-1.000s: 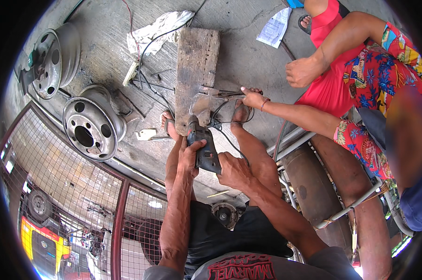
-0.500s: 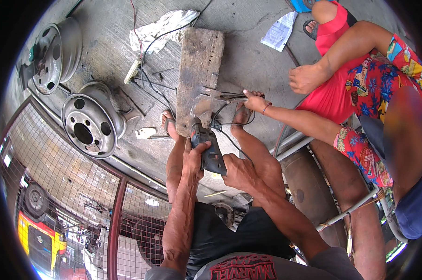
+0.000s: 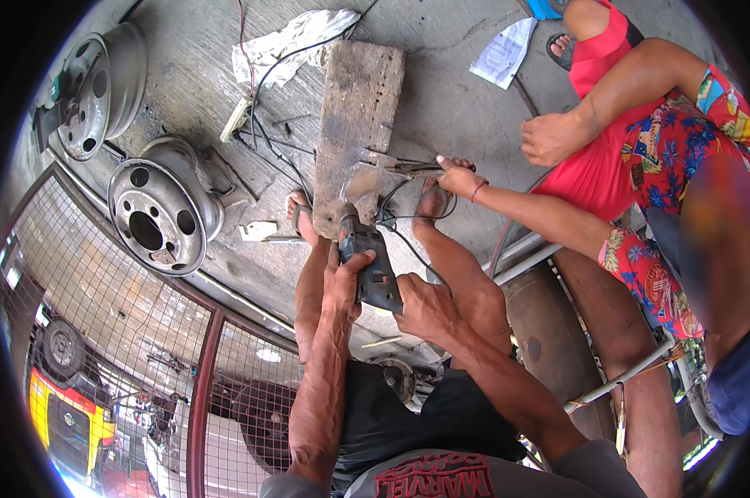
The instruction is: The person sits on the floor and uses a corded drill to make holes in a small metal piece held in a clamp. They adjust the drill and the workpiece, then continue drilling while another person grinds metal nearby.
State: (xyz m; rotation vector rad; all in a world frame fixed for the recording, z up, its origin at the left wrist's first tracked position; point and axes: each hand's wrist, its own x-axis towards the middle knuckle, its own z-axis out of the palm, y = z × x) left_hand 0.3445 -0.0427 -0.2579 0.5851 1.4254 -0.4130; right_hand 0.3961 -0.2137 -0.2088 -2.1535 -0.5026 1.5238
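Observation:
A dark grey power drill (image 3: 373,270) points away from me, its front end at the near end of a worn wooden block (image 3: 358,91). My left hand (image 3: 340,286) is wrapped round the drill's body from the left, thumb over the top. At its rear, my right hand (image 3: 426,305) grips the handle, most of which is hidden. Flat on the block lies a thin grey metal plate (image 3: 368,184). A co-worker's hand (image 3: 460,178) holds a pair of pliers (image 3: 416,168) whose jaws reach the plate's edge. The drill's tip is too blurred to make out.
Two steel wheel rims (image 3: 153,217) stand at the left beside a wire mesh fence (image 3: 134,332). A black cable (image 3: 263,91) runs past a white cloth (image 3: 296,46). The co-worker sits at the right, near a paper sheet (image 3: 504,52) and a brown cylinder (image 3: 549,324).
The view has shifted slightly, and the block's far end sits a little farther right and up. Both my hands keep their grip on the drill; the co-worker still holds the pliers at the plate.

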